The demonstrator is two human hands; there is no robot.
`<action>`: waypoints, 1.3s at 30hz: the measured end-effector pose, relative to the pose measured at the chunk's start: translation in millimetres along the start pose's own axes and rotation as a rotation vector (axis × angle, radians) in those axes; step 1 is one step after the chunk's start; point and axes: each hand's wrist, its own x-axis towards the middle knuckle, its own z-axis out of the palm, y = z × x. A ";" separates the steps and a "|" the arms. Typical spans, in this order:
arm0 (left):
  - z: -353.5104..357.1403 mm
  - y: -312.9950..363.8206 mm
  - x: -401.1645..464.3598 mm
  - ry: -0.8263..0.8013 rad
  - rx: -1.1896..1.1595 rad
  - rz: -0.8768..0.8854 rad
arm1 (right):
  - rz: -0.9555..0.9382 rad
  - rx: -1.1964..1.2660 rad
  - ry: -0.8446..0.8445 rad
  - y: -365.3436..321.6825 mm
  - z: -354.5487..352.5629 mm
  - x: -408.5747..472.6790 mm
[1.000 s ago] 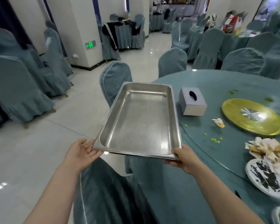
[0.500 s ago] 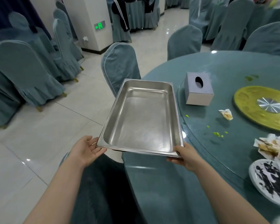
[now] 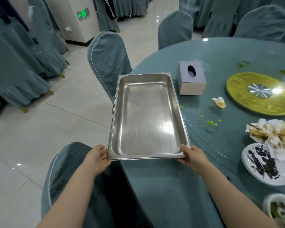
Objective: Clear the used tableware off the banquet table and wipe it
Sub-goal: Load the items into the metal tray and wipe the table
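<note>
I have the steel tray [image 3: 147, 117] held out in front of me, one hand at each near corner. My left hand [image 3: 97, 157] has its grip on the near left corner, fingers curled under the rim with the thumb at the edge. My right hand [image 3: 193, 157] grips the near right corner the same way, thumb on top of the rim. The tray is bare inside and hangs over the left edge of the round table [image 3: 171, 186], its far end reaching toward the covered chair [image 3: 108, 63] beyond it.

Just right of the tray's far end stands the grey tissue box [image 3: 192, 79]. Further right of the tray lies the yellow turntable disc [image 3: 237, 96], with a crumpled napkin [image 3: 219, 102] and green food scraps [image 3: 211, 122] between the two. Right of the tray's near end sits a pile of used napkins [image 3: 270, 130], touching a white plate [image 3: 255, 170] smeared with dark residue. A bowl [image 3: 270, 203] with greens shows at the lower right corner, partly cut off.
</note>
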 end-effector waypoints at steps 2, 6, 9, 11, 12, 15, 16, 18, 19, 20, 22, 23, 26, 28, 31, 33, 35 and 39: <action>0.4 1.4 -1.3 -0.008 0.027 0.011 | -0.013 0.066 0.016 6.5 -0.9 -6.5; -8.6 1.0 -5.5 -0.058 -0.026 0.088 | 0.006 0.065 0.054 25.3 -2.8 -39.8; -21.7 -0.6 -8.7 -0.125 -0.182 0.188 | 0.023 0.038 0.103 44.4 -3.5 -72.8; -28.4 -3.5 -11.1 -0.210 -0.221 0.188 | -0.037 0.047 0.189 60.4 -6.9 -91.2; -30.2 -5.1 -12.2 -0.261 -0.217 0.176 | -0.074 0.026 0.253 68.4 -9.7 -99.6; -25.4 -13.3 -15.9 -0.401 -0.157 0.133 | -0.167 -0.219 0.482 93.6 -26.9 -129.0; -21.2 -17.8 -17.8 -0.436 -0.138 0.117 | -0.179 -0.342 0.546 101.3 -34.1 -141.3; -13.2 -26.5 -21.9 -0.483 -0.092 0.094 | -0.180 -0.540 0.640 114.5 -48.7 -163.0; -8.6 -31.4 -23.8 -0.504 -0.068 0.083 | -0.185 -0.603 0.668 120.4 -56.7 -172.7; -4.9 -35.4 -25.7 -0.522 -0.049 0.073 | -0.190 -0.664 0.678 124.6 -64.0 -178.7; 3.1 -42.7 -30.5 -0.554 -0.018 0.055 | -0.159 -0.822 0.684 132.3 -79.8 -186.9; 7.3 -45.7 -33.1 -0.567 -0.004 0.050 | -0.111 -0.927 0.685 136.6 -88.3 -189.3; 21.1 -51.8 -39.1 -0.591 0.034 0.056 | 0.066 -1.149 0.668 148.4 -111.5 -191.2; 28.1 -53.8 -40.4 -0.597 0.057 0.070 | 0.105 -1.161 0.679 151.6 -121.4 -189.5; 41.0 -58.1 -40.4 -0.597 0.095 0.080 | 0.074 -1.235 0.677 149.9 -130.2 -185.5; 49.7 -61.8 -40.4 -0.590 0.117 0.073 | 0.061 -1.257 0.670 148.5 -132.1 -184.0; 60.2 -67.8 -42.3 -0.590 0.146 0.055 | 0.038 -1.270 0.661 148.3 -135.0 -184.6; 83.7 -78.6 -47.7 -0.620 0.208 0.023 | -0.061 -1.180 0.629 145.7 -146.2 -185.9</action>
